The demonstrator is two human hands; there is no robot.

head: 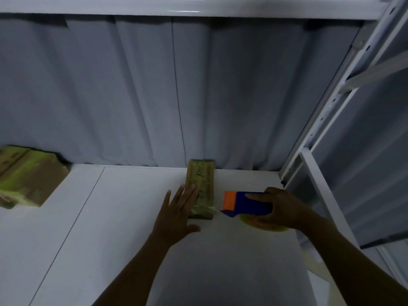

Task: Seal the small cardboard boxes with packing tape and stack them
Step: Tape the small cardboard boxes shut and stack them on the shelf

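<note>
Left hand (176,208) on box (202,177) — dispenser (245,207) beside

A narrow brown cardboard box (201,184), glossy with yellowish tape, lies flat on the white shelf (123,217), its far end against the grey curtain (132,96). Just right of its near end is the blue tape dispenser (245,204) with an orange head, a tape strip (212,209) bridging to the box. More taped boxes (26,177) lie well off to the left.

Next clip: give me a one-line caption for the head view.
Left hand rests flat on a small cardboard box while the right hand grips a blue tape dispenser beside it.
</note>
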